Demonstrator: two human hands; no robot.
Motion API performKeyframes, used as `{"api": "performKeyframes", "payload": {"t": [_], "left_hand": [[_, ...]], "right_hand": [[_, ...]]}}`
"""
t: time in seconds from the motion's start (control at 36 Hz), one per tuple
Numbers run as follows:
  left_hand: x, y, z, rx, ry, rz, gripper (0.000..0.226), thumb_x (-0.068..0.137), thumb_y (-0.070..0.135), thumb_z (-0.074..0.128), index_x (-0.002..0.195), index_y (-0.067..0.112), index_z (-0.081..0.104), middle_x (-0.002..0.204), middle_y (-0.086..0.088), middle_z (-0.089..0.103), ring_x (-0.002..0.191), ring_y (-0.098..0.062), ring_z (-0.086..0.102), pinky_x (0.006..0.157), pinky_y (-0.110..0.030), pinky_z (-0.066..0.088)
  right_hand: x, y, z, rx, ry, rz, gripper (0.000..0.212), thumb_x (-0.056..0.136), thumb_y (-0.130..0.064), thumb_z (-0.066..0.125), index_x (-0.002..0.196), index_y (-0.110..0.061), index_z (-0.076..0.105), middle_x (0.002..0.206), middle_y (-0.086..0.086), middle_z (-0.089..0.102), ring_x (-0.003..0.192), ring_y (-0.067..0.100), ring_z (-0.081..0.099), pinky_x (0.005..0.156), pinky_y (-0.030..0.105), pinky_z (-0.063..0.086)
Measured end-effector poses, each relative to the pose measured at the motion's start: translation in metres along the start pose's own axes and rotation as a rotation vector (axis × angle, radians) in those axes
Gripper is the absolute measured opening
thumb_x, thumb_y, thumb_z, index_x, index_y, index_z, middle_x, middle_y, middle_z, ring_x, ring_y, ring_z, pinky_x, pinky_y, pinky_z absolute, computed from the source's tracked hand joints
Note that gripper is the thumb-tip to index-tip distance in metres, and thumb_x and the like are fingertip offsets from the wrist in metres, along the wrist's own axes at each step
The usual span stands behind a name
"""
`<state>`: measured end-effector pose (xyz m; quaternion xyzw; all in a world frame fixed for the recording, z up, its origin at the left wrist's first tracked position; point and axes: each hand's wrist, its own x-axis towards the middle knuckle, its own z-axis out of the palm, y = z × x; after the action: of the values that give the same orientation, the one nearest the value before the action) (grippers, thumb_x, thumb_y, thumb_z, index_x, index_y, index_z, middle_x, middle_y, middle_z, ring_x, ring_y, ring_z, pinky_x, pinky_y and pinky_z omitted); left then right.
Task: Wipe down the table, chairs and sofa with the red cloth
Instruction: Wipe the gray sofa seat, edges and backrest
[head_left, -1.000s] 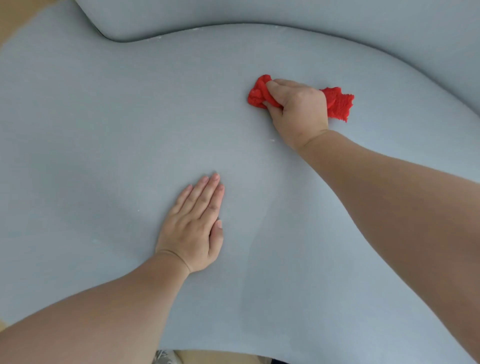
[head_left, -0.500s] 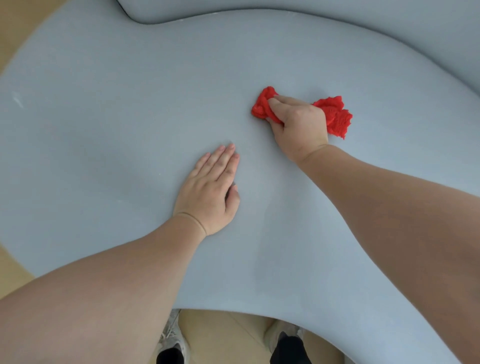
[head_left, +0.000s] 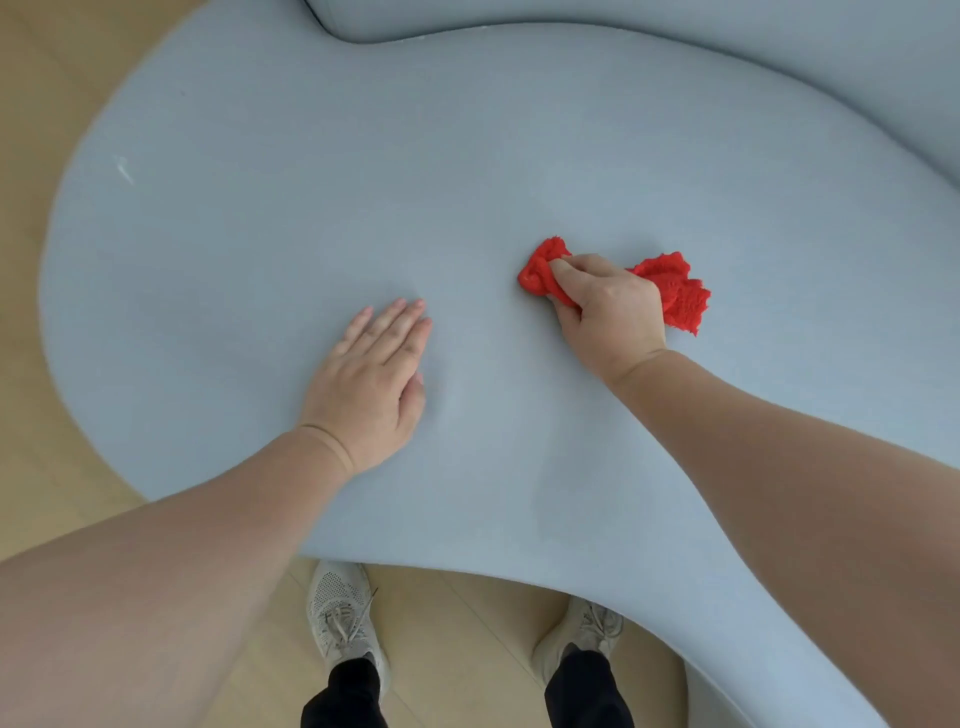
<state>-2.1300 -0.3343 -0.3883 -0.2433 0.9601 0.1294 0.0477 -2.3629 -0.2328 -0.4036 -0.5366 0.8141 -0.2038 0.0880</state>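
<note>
Pulled down-frame toward the near edge, the red cloth (head_left: 675, 291) is gripped bunched in the right hand (head_left: 613, 312) at centre-right of the sofa seat (head_left: 311, 182), left hand (head_left: 374, 379) pressed flat, fingers together; sofa pass judged mid-way, white mark (head_left: 123, 169) upper left not yet reached.

A pale tan floor (head_left: 467, 654) shows along the left edge and at the bottom of the view, crossed by faint straight seams that run at a slant. Two light grey shoes stand on it, well apart. The left shoe (head_left: 340, 618) is knitted mesh with grey laces and shows almost whole; the right shoe (head_left: 582, 631) has its toe hidden. Black trouser legs (head_left: 343, 699) rise from both shoes and cover their heels.
</note>
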Motion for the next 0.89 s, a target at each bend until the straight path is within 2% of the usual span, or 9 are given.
{"api": "performKeyframes", "payload": {"t": [0.17,0.44,0.56,0.64,0.69,0.75,0.83,0.89], "left_hand": [[-0.028,-0.016,-0.004,0.011,-0.005,-0.070,0.055,0.086,0.020,0.030,0.129,-0.008,0.051,0.139,-0.021,0.046,0.131,-0.034,0.043,0.113,-0.044,0.021],[-0.059,-0.032,-0.006,0.000,0.007,-0.145,0.057,0.087,0.022,0.027,0.130,-0.008,0.049,0.141,-0.021,0.044,0.132,-0.034,0.041,0.113,-0.047,0.023],[-0.071,-0.035,-0.007,-0.009,-0.003,-0.180,0.059,0.088,0.024,0.024,0.132,-0.008,0.047,0.142,-0.021,0.043,0.134,-0.034,0.039,0.114,-0.047,0.022],[-0.079,-0.039,-0.007,-0.013,0.003,-0.209,0.060,0.087,0.025,0.023,0.132,-0.007,0.047,0.143,-0.021,0.042,0.134,-0.033,0.038,0.114,-0.047,0.021],[-0.085,-0.043,-0.008,-0.017,0.010,-0.236,0.061,0.087,0.025,0.022,0.133,-0.007,0.046,0.144,-0.020,0.041,0.135,-0.033,0.037,0.115,-0.045,0.019],[-0.089,-0.049,-0.007,-0.013,0.012,-0.254,0.062,0.087,0.026,0.021,0.134,-0.007,0.045,0.144,-0.020,0.040,0.135,-0.033,0.037,0.115,-0.044,0.018],[-0.093,-0.059,-0.007,-0.004,0.008,-0.261,0.062,0.087,0.026,0.021,0.135,-0.006,0.044,0.145,-0.020,0.039,0.136,-0.032,0.036,0.116,-0.043,0.017],[-0.093,-0.066,-0.007,0.002,0.010,-0.264,0.062,0.088,0.027,0.020,0.136,-0.006,0.043,0.146,-0.020,0.038,0.137,-0.032,0.034,0.116,-0.043,0.016]], "right_hand": [[-0.043,-0.028,0.006,0.028,0.049,-0.028,0.020,0.084,-0.008,0.067,0.104,-0.006,0.073,0.103,0.010,0.071,0.081,0.030,0.070,0.062,0.039,0.056],[-0.117,-0.070,0.027,0.090,0.089,-0.045,0.030,0.074,0.003,0.075,0.103,-0.004,0.073,0.108,0.012,0.070,0.092,0.028,0.070,0.071,0.037,0.059],[-0.138,-0.085,0.031,0.107,0.106,-0.082,0.032,0.071,0.007,0.075,0.101,-0.003,0.074,0.106,0.012,0.070,0.093,0.027,0.070,0.070,0.036,0.059],[-0.153,-0.096,0.034,0.126,0.089,-0.184,0.021,0.078,0.001,0.068,0.099,-0.002,0.074,0.104,0.011,0.071,0.091,0.027,0.070,0.072,0.036,0.058],[-0.158,-0.104,0.037,0.149,0.042,-0.296,0.019,0.085,-0.007,0.062,0.099,-0.001,0.074,0.105,0.012,0.070,0.093,0.029,0.069,0.081,0.038,0.056],[-0.156,-0.109,0.041,0.144,-0.007,-0.404,0.020,0.085,-0.006,0.062,0.100,-0.001,0.073,0.106,0.014,0.069,0.095,0.031,0.067,0.086,0.040,0.053],[-0.142,-0.110,0.045,0.034,-0.010,-0.474,0.023,0.078,-0.006,0.071,0.101,-0.008,0.074,0.104,0.007,0.070,0.091,0.029,0.066,0.078,0.038,0.050],[-0.133,-0.109,0.046,-0.018,-0.012,-0.514,0.022,0.081,-0.011,0.068,0.102,-0.011,0.073,0.103,0.005,0.070,0.087,0.027,0.066,0.075,0.036,0.048]]}}
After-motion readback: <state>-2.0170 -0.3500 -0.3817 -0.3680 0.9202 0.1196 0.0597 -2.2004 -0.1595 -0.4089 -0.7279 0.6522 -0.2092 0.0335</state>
